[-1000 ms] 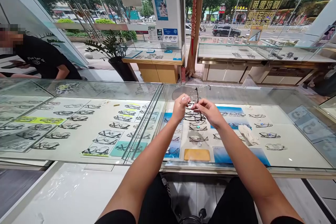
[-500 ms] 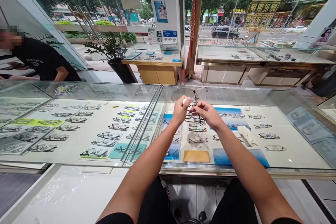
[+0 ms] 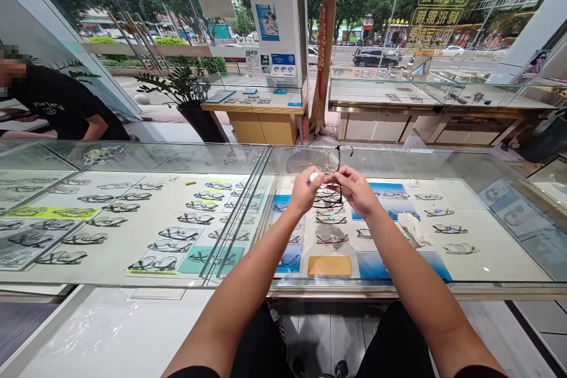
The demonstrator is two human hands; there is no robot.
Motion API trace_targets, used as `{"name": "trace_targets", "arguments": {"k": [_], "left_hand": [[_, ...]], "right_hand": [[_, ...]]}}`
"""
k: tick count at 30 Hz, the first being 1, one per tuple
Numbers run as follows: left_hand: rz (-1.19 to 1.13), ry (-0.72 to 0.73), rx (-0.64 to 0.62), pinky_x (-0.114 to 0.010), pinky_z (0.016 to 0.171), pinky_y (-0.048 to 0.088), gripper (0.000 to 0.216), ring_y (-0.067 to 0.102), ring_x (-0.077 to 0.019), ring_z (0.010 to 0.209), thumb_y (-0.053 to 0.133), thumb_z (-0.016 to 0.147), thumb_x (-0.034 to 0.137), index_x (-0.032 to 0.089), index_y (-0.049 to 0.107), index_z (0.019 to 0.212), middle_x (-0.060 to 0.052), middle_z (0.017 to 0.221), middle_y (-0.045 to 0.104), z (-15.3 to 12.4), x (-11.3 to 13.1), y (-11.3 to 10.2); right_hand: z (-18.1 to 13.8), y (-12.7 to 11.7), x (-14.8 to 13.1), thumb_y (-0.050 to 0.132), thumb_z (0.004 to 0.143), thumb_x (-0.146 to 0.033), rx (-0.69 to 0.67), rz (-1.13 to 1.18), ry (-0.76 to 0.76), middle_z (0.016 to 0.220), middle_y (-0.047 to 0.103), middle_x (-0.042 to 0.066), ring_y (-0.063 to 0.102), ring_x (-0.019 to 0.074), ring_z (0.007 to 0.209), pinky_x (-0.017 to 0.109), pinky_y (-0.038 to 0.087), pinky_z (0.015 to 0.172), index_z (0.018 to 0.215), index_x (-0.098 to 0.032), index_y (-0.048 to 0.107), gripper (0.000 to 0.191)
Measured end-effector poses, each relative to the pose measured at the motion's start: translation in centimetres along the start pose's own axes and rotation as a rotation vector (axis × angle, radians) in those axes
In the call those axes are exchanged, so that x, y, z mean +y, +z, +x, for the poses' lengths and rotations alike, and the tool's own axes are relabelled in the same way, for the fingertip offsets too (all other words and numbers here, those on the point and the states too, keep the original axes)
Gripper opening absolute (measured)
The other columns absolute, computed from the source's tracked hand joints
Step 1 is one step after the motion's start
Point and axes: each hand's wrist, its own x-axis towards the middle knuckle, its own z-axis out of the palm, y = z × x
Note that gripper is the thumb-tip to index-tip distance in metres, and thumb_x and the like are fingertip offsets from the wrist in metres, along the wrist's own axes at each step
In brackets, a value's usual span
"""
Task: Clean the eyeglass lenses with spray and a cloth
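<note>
Both my hands are raised over the glass display counter [image 3: 398,283]. My left hand [image 3: 305,190] is closed, pinching a small white piece against a pair of black-framed glasses [image 3: 331,189]. My right hand [image 3: 357,189] is closed on the same glasses from the right side. One black temple arm sticks up above my fingers. Under the glass, below my hands, lie several rows of eyeglass frames [image 3: 330,239] on white and blue cards.
A tan cloth [image 3: 330,266] and a crumpled white cloth [image 3: 414,228] lie inside the case. A second case [image 3: 110,218] with several frames adjoins on the left. A person in a black shirt [image 3: 66,106] sits at far left. More counters and a potted plant [image 3: 186,85] stand behind.
My hands have risen slightly and shifted the glasses, whose temple arm now points more upright. The camera view tilted down a little.
</note>
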Motion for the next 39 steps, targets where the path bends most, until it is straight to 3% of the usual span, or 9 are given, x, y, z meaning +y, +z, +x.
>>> {"name": "trace_targets", "arguments": {"k": [8,16,22,28,32,35,39], "left_hand": [[0.164,0.103,-0.133,-0.036,0.075,0.038,0.060,0.051,-0.0224,0.078,0.049,0.094,0.082,0.024,0.049,0.077,-0.001,0.075,0.055,-0.5,-0.1,0.8],[0.146,0.078,-0.081,-0.035,0.072,0.035,0.063,0.051,-0.0204,0.075,0.049,0.096,0.083,0.023,0.049,0.077,0.000,0.074,0.053,-0.7,0.1,0.9],[0.131,0.058,-0.065,-0.034,0.073,0.038,0.067,0.052,-0.0217,0.078,0.043,0.096,0.088,0.023,0.049,0.078,-0.002,0.077,0.055,-0.6,-0.3,1.0],[0.164,0.002,0.178,-0.034,0.081,0.044,0.052,0.057,-0.0224,0.086,0.053,0.100,0.075,0.023,0.056,0.092,-0.003,0.090,0.062,0.2,-1.4,-0.2],[0.206,-0.216,0.378,-0.039,0.100,0.047,0.031,0.062,-0.0261,0.102,0.063,0.100,0.054,0.025,0.056,0.104,-0.005,0.104,0.067,1.3,-3.4,-1.2],[0.244,-0.388,0.484,-0.051,0.118,0.039,0.014,0.062,-0.0299,0.116,0.061,0.101,0.037,0.026,0.054,0.107,-0.007,0.117,0.070,1.9,-5.0,-1.6],[0.253,-0.491,0.560,-0.053,0.122,0.037,0.008,0.064,-0.0309,0.121,0.058,0.103,0.028,0.027,0.052,0.109,-0.009,0.121,0.071,2.3,-6.5,-2.2]], "right_hand": [[0.5,-0.4,-0.2,0.101,0.078,-0.058,0.024,0.085,-0.061,0.095,0.080,-0.001,0.077,0.0200,0.094,0.040,0.066,0.099,0.084,-0.026,0.067,0.047],[0.5,-0.3,0.1,0.098,0.081,-0.060,0.026,0.048,-0.072,0.095,0.081,0.001,0.077,0.0207,0.097,0.038,0.065,0.098,0.085,-0.026,0.065,0.047],[0.5,-0.3,0.1,0.099,0.079,-0.062,0.017,0.050,-0.062,0.095,0.080,0.000,0.078,0.0213,0.099,0.043,0.065,0.106,0.086,-0.026,0.065,0.050],[0.5,-0.7,-0.3,0.102,0.076,-0.060,0.063,0.067,-0.033,0.098,0.080,-0.001,0.079,0.0202,0.101,0.038,0.064,0.104,0.084,-0.027,0.063,0.051],[0.6,-1.0,-0.4,0.103,0.074,-0.059,0.091,0.072,-0.030,0.100,0.079,0.001,0.079,0.0215,0.105,0.037,0.064,0.104,0.085,-0.027,0.061,0.053],[0.7,-1.3,-0.5,0.103,0.073,-0.058,0.098,0.085,-0.040,0.098,0.079,0.001,0.079,0.0211,0.104,0.037,0.064,0.105,0.085,-0.027,0.062,0.053],[0.8,-1.6,-0.6,0.103,0.074,-0.057,0.103,0.103,-0.056,0.097,0.080,-0.001,0.079,0.0213,0.103,0.038,0.065,0.104,0.084,-0.028,0.063,0.050]]}}
